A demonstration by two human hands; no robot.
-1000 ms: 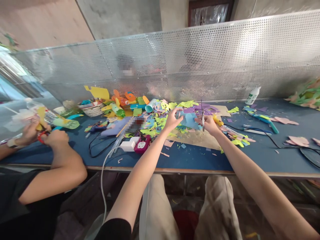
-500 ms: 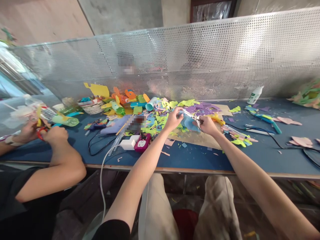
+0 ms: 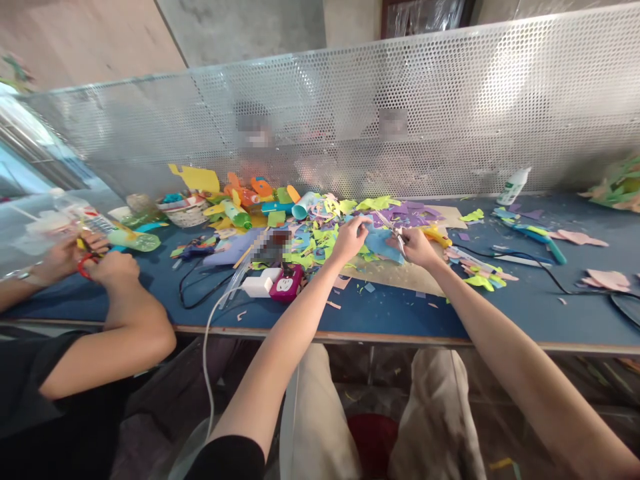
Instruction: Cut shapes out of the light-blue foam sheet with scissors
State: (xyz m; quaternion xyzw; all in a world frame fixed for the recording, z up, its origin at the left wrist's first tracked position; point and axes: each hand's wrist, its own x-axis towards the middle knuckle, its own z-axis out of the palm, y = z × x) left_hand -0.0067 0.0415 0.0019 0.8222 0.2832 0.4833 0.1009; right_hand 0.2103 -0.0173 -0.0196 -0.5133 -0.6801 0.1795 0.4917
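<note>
My left hand [image 3: 351, 239] is closed, with thumb and fingers pinched at the upper left edge of a piece of blue paper [image 3: 383, 247]. My right hand [image 3: 419, 247] grips a pair of silver scissors [image 3: 389, 223], whose blades point up and left above the paper. Much of the handles is hidden by my fingers. Under and behind both hands spreads a heap of green and purple paper scraps [image 3: 413, 215]. A brown sheet [image 3: 395, 277] lies beneath them on the blue table.
At the left, another person's hands [image 3: 113, 267] hold red-handled scissors [image 3: 89, 265]. A purple power socket [image 3: 287, 283] with a white plug and cable sits left of my forearm. Painted bottles [image 3: 240, 215] and a basket [image 3: 183, 212] stand behind. A glue bottle [image 3: 513, 186] stands near the perforated metal screen [image 3: 450, 133].
The scissor blades have swung clear and now show above the blue paper. The paper hangs lower and flatter between my hands, which have barely shifted.
</note>
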